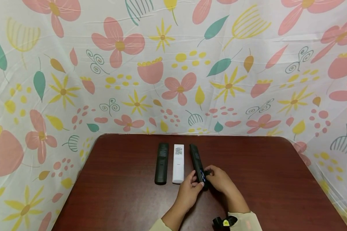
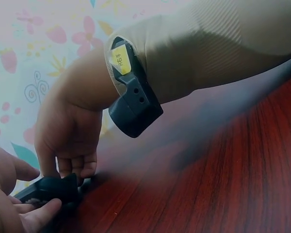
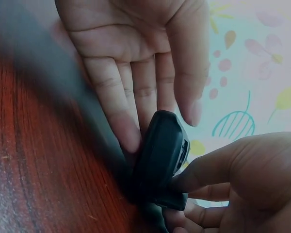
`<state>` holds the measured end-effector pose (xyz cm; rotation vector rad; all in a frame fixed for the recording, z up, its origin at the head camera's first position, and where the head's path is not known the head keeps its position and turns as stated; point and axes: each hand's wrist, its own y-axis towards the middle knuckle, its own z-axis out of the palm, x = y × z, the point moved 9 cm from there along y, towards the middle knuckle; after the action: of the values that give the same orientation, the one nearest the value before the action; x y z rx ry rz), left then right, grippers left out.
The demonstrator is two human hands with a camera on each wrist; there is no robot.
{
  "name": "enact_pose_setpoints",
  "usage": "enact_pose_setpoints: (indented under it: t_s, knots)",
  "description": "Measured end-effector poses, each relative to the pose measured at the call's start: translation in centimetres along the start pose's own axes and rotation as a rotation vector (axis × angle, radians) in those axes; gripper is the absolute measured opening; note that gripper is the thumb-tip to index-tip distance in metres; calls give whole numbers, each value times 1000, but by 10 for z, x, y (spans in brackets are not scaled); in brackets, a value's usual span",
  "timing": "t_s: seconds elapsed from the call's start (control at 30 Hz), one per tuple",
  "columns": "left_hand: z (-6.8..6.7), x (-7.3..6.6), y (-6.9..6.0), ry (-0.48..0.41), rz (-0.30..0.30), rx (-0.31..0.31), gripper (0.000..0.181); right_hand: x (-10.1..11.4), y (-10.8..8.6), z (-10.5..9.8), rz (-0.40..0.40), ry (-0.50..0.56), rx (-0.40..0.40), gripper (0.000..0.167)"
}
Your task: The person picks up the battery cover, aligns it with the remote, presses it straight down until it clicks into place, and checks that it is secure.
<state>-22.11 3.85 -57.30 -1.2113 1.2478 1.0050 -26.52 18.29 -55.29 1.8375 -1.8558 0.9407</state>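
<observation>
My left hand point(image 1: 188, 192) grips the near end of a black remote control point(image 1: 196, 158), thumb at the near end and fingers along its left side. The remote is tilted, its far end pointing away. Blue and white shapes, apparently batteries, show in its near part. On its right side my right hand point(image 1: 219, 179) pinches a small black piece that looks like the battery cover point(image 3: 169, 198). In the right wrist view the remote's end point(image 3: 157, 150) stands between the left hand's fingers and thumb. Partly hidden in the left wrist view, the dark remote point(image 2: 51, 189) lies between both hands.
Left of the hands, a white remote control point(image 1: 178, 163) and another black remote control point(image 1: 161, 163) lie side by side, backs up. They rest on a reddish-brown table point(image 1: 118, 192). Floral cloth point(image 1: 179, 64) hangs behind it. A black camera point(image 2: 136, 107) is strapped to the right wrist.
</observation>
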Motion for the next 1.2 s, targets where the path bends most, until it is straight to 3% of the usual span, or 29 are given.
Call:
enact_pose_setpoints:
  t_s: [0.33, 0.6, 1.2]
  knots:
    - [1, 1, 0, -67, -15, 22, 65, 2, -2, 1, 1, 67, 38, 26]
    - [-1, 0, 1, -149, -27, 29, 66, 6, -3, -4, -11, 79, 14, 26]
    - [-16, -8, 6, -253, -45, -30, 68, 17, -5, -8, -55, 167, 3, 29]
